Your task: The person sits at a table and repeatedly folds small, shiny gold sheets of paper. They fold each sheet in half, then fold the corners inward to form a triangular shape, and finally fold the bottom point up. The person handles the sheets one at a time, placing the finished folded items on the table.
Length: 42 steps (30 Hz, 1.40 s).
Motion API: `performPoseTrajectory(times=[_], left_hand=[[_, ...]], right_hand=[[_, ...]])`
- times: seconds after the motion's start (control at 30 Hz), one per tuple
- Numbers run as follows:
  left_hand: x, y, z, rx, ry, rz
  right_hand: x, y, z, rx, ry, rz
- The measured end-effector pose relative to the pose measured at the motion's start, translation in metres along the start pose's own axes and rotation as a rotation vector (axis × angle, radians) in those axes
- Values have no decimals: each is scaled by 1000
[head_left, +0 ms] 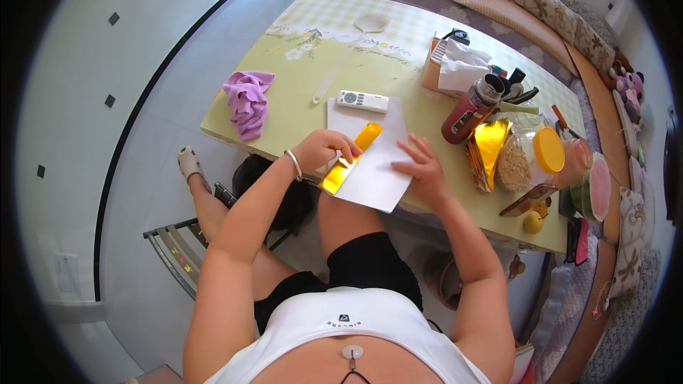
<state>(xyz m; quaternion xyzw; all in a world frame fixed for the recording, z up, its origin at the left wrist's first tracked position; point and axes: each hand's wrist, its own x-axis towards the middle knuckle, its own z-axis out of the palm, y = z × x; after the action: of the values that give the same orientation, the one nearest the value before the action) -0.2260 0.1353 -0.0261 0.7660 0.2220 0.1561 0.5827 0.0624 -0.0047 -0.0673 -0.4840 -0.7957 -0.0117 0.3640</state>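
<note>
A folded strip of shiny gold foil paper lies slantwise on a white sheet or pad at the table's near edge. My left hand reaches over the strip, its fingers bent together and pressing on the foil. On the right side of the white sheet, my right hand has its fingers spread and holds nothing; its fingertips are over the sheet's edge. A white remote control rests across the sheet's far end.
To the left lies a crumpled purple cloth. The right side is crowded: a tissue box, a red bottle, a stack of gold foil, a yellow-lidded jar, a propped phone, a yellow fruit and cut watermelon.
</note>
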Motion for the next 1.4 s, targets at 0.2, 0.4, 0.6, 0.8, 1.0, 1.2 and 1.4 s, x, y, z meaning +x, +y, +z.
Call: performPoseTrajectory(times=[0.2,0.4,0.6,0.8,1.0,1.2,1.4], left_hand=[[8,15,15,357,56,257],[-27,14,74,930,214,422],[-26,-5,53,649,248,223],[-7,-22,36,596,232,237],[-2,-6,25,183,271,-186],[9,-21,28,686,514,-136],[11,-14,52,1134,569,203]], right_hand=[[-4,-47,4,-316,-211,33],[11,-61,10,-170,-223,106],[21,-29,3,138,-343,262],[11,15,7,483,-357,457],[5,38,11,808,-242,685],[23,30,25,344,-51,806],[19,24,43,20,151,576]])
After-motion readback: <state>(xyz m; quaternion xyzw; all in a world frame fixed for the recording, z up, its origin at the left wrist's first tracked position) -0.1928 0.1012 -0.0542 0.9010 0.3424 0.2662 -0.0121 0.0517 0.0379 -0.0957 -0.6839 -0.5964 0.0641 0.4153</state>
